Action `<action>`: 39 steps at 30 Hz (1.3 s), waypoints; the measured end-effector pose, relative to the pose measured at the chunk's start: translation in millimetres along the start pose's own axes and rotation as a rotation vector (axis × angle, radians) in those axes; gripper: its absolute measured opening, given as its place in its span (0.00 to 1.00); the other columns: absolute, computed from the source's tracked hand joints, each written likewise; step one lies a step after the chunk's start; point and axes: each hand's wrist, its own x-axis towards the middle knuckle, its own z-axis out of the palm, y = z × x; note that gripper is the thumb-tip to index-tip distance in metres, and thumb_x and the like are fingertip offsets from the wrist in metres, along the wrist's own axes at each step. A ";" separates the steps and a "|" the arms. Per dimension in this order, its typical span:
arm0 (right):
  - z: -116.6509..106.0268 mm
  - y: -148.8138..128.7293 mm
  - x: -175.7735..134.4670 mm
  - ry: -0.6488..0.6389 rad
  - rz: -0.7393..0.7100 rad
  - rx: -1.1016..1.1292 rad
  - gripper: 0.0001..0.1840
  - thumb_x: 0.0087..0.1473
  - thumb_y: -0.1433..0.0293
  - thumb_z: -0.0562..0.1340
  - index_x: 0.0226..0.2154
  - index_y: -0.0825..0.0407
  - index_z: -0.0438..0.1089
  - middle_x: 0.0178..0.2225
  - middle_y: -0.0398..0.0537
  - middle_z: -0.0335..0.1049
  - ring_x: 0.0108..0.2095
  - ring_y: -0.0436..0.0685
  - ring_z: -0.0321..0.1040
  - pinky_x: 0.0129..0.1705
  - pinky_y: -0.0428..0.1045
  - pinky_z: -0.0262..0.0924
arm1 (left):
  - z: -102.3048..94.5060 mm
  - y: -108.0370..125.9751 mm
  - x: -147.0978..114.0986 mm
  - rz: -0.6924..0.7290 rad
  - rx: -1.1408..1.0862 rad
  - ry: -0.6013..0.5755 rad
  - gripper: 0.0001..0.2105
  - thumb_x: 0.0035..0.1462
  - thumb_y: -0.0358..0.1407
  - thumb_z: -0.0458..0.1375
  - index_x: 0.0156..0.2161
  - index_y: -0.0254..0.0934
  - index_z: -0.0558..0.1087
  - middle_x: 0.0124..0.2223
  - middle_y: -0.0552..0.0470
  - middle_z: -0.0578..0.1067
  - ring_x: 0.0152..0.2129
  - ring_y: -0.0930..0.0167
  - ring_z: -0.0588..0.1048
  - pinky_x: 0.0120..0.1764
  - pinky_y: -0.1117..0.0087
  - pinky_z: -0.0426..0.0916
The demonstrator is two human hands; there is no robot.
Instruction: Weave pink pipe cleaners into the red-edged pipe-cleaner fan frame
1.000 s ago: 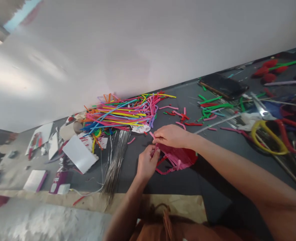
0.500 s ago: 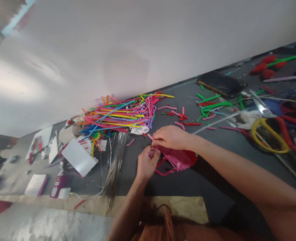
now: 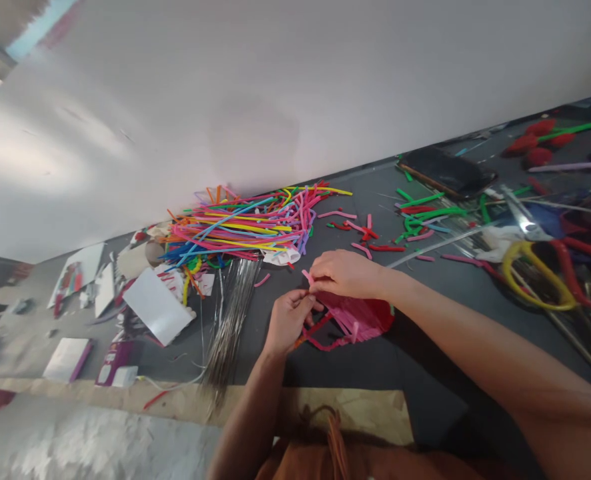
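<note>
In the head view, a pink and red piece of joined pipe cleaners [image 3: 358, 319] lies beneath my hands, with a red loop on its left side. My right hand [image 3: 345, 273] is closed over its upper left part, and a short pink pipe cleaner end [image 3: 306, 275] sticks out past the fingertips. My left hand [image 3: 291, 319] pinches right beside the right fingertips, thumb and forefinger together. Just what lies between the left fingers is mostly hidden; the loop's edge runs under them. The hands nearly touch.
Behind my hands lies a heap of coloured pipe cleaners [image 3: 240, 227]. Thin metal wires [image 3: 233, 320] are on the left. Yellow and red-handled scissors [image 3: 535, 273], a dark phone [image 3: 445, 172] and green cuttings [image 3: 425, 210] are to the right. A white wall [image 3: 275, 87] stands behind.
My left hand has shifted slightly left, and the pink twisted bit seen between its fingers is now largely hidden. My right hand keeps its grip. The whole view has moved a little.
</note>
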 end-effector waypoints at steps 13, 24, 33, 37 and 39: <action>2.9 1.3 2.2 -0.114 0.036 -0.073 0.08 0.53 0.72 0.57 0.32 0.52 0.73 0.36 0.47 0.74 0.38 0.56 0.68 0.38 0.48 0.54 | 2.2 -3.6 3.7 -0.040 0.013 -0.062 0.12 0.50 0.43 0.57 0.26 0.34 0.70 0.22 0.54 0.73 0.13 0.80 0.63 0.18 0.78 0.56; 3.2 -0.7 2.7 -0.102 0.027 -0.042 0.09 0.53 0.73 0.56 0.31 0.52 0.73 0.36 0.47 0.74 0.37 0.55 0.68 0.38 0.48 0.53 | 5.3 -3.9 3.3 -0.020 0.058 -0.030 0.12 0.51 0.42 0.55 0.23 0.35 0.68 0.19 0.56 0.70 0.12 0.79 0.63 0.18 0.78 0.56; -1.5 -0.3 1.1 -0.073 -0.014 -0.028 0.09 0.55 0.73 0.56 0.33 0.53 0.73 0.36 0.48 0.74 0.38 0.55 0.68 0.40 0.48 0.54 | -2.9 1.2 -1.0 -0.030 0.017 -0.129 0.14 0.49 0.44 0.59 0.35 0.34 0.73 0.30 0.49 0.77 0.22 0.76 0.71 0.28 0.76 0.65; -1.1 -1.0 0.8 -0.068 -0.026 0.001 0.09 0.55 0.73 0.56 0.32 0.53 0.72 0.36 0.48 0.74 0.38 0.55 0.67 0.40 0.48 0.54 | -5.1 0.0 2.6 -0.126 -0.090 -0.163 0.16 0.47 0.44 0.61 0.36 0.34 0.71 0.30 0.49 0.77 0.26 0.72 0.75 0.30 0.74 0.68; 0.1 -0.3 1.0 -0.062 -0.023 0.009 0.09 0.55 0.73 0.56 0.32 0.53 0.72 0.36 0.48 0.74 0.38 0.54 0.68 0.40 0.47 0.55 | -4.7 0.5 4.5 -0.159 -0.126 -0.180 0.16 0.48 0.44 0.61 0.36 0.33 0.71 0.29 0.48 0.77 0.26 0.72 0.76 0.30 0.74 0.68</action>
